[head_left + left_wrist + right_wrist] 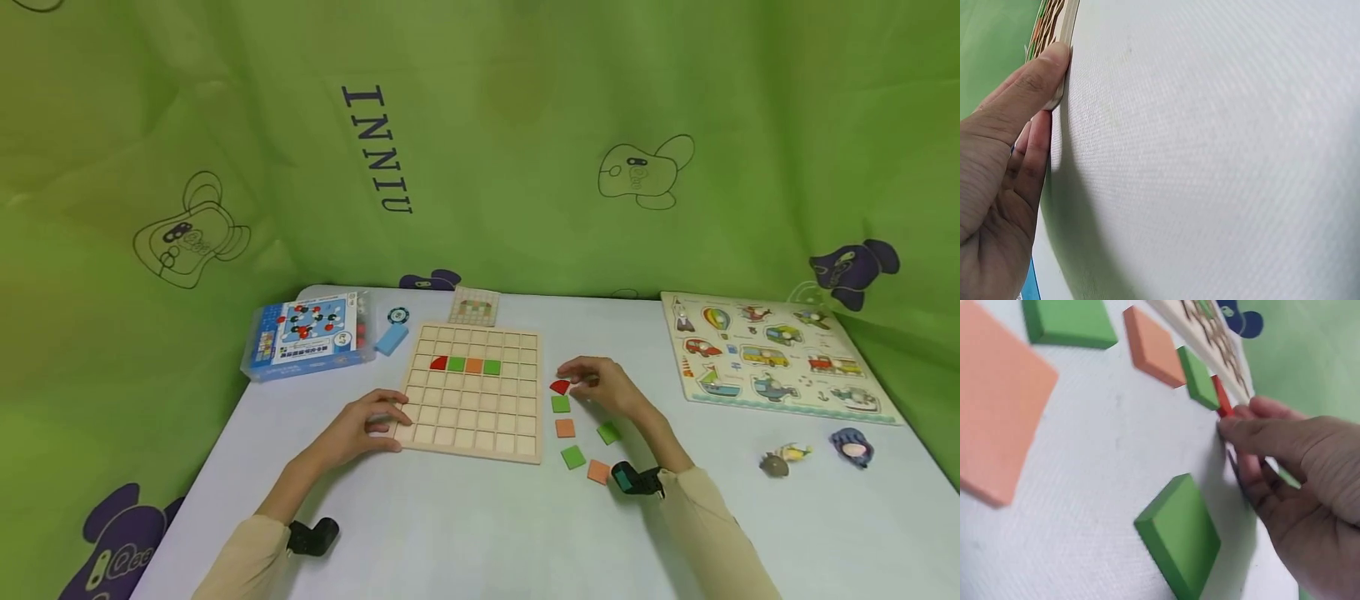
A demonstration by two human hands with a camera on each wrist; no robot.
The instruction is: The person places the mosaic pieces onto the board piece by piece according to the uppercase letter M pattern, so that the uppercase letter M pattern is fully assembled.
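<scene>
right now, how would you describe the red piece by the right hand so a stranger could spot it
Start at the wooden grid board in the middle of the table. Just off its right edge runs a line of loose tiles; the red piece heads that line, at the right hand fingertips. It alone is red and curved, not square.

Green printed curtain (525, 125), white table (465, 533)
</scene>
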